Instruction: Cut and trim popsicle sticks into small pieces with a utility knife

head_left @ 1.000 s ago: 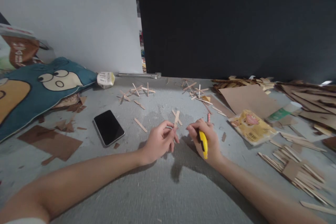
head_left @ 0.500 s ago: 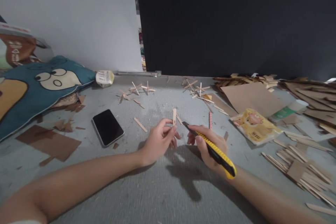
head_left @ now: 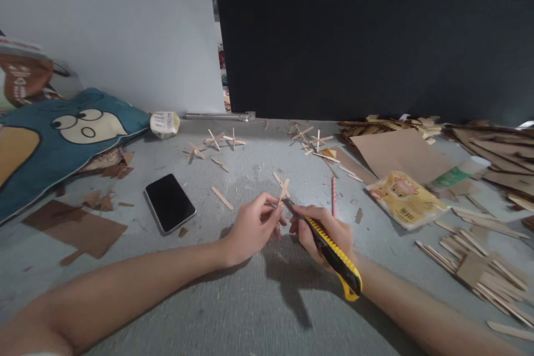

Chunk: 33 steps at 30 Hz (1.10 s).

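Observation:
Between thumb and fingers, my left hand [head_left: 255, 229] pinches a wooden craft stick [head_left: 284, 189], its top end sticking up and tilted to the right. My right hand [head_left: 323, 236] is wrapped round a yellow and black utility knife [head_left: 334, 250]. The knife's tip is at the stick, close by my left fingertips; whether it cuts into the wood I cannot tell. Just behind lies another thin stick [head_left: 277, 179] on the grey table. A single craft stick [head_left: 222, 198] rests left of my left hand, and a pink patterned stick [head_left: 334, 197] lies beyond my right hand.
A phone [head_left: 170, 202] and brown cardboard [head_left: 77, 226] lie on the left, near a blue cushion [head_left: 95, 122]. Small crossed-stick pieces [head_left: 233, 140] stand at the back. To the right are a yellow packet [head_left: 406, 199], a glue stick [head_left: 456, 175] and several loose craft sticks [head_left: 475, 264].
My right hand has moved left, bringing the knife tip to the craft stick. The stick in my left hand now leans more to the right.

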Motion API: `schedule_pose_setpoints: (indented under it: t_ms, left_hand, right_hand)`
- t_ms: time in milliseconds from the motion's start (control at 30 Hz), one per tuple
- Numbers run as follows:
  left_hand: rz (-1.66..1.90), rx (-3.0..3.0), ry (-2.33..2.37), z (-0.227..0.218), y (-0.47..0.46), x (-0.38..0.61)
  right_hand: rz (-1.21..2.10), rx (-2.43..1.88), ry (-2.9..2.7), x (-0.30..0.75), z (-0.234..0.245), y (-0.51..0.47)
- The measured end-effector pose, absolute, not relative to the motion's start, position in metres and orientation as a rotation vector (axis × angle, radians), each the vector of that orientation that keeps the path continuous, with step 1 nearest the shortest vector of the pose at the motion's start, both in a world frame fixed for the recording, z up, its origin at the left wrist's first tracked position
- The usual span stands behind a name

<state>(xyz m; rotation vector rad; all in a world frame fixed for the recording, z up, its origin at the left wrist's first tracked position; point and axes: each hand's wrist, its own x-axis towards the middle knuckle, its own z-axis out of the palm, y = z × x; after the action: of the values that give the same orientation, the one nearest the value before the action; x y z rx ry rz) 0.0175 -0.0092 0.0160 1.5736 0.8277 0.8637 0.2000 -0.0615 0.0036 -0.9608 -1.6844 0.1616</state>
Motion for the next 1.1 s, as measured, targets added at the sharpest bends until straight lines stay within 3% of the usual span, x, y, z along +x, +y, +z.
schedule_pose_setpoints:
  t_ms: [367, 1100]
  left_hand:
    - [0.901, 1.734, 0.922, 0.009, -0.012, 0.015]
    - [0.744, 1.431, 0.785, 0.02, -0.003, 0.018]
  right_hand:
    - [0.077, -1.015, -1.753, 0.196, 0.002, -0.066]
    - [0.762, -1.071, -1.353, 0.194, 0.027, -0.064]
